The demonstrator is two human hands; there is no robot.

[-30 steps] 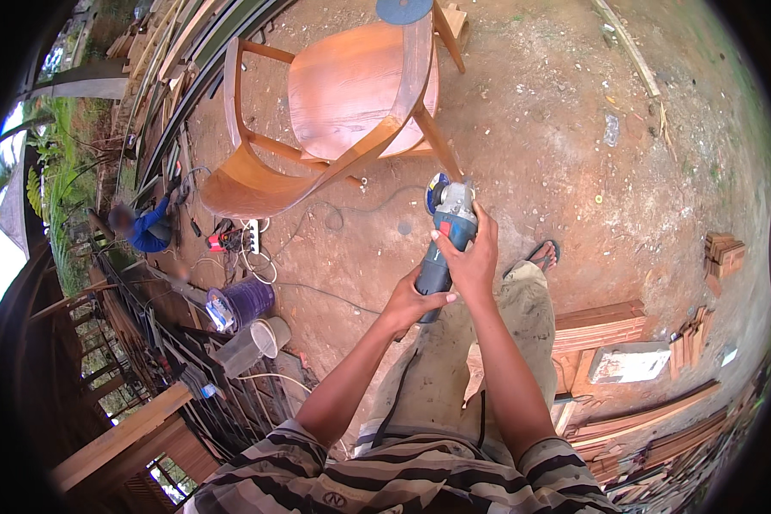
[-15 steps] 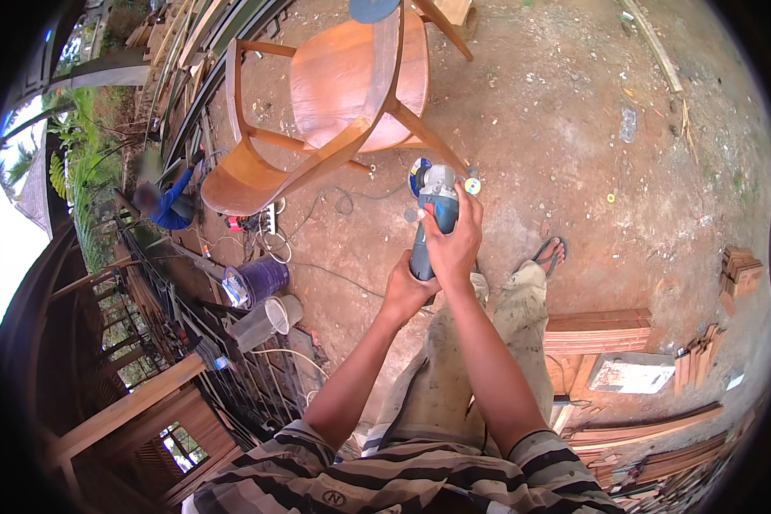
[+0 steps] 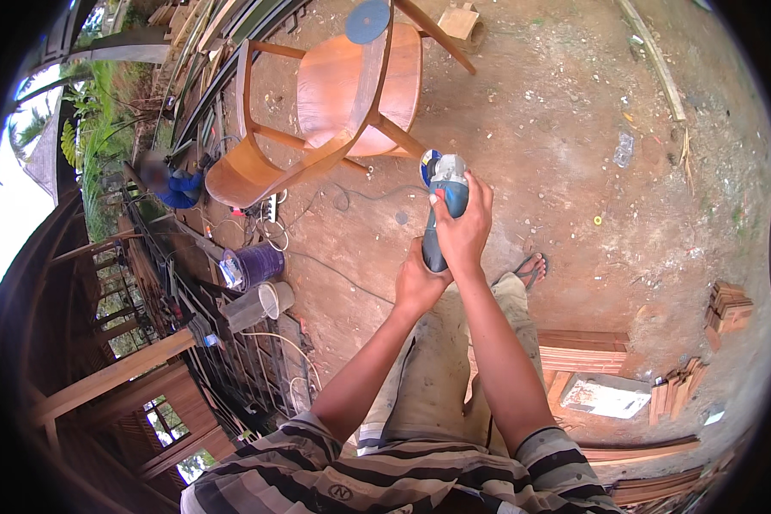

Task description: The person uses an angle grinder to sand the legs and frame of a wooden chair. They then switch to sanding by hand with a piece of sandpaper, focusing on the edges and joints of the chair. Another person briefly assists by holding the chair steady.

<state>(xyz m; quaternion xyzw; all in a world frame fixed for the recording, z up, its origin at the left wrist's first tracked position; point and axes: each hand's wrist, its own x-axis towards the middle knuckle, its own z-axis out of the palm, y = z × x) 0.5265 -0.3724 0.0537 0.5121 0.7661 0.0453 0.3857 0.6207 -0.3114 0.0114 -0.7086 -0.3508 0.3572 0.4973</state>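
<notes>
A blue-bodied handheld angle grinder (image 3: 441, 206), gripped in both the right hand (image 3: 463, 231) and the left hand (image 3: 418, 287), has drawn closer to the overturned curved wooden chair (image 3: 334, 111), which now sits higher in view than a second ago.

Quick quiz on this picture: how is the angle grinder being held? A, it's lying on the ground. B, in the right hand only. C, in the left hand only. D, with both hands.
D: the right hand wraps the angle grinder near its head, while the left hand grips the rear end of its body, above the dirt floor.
</notes>
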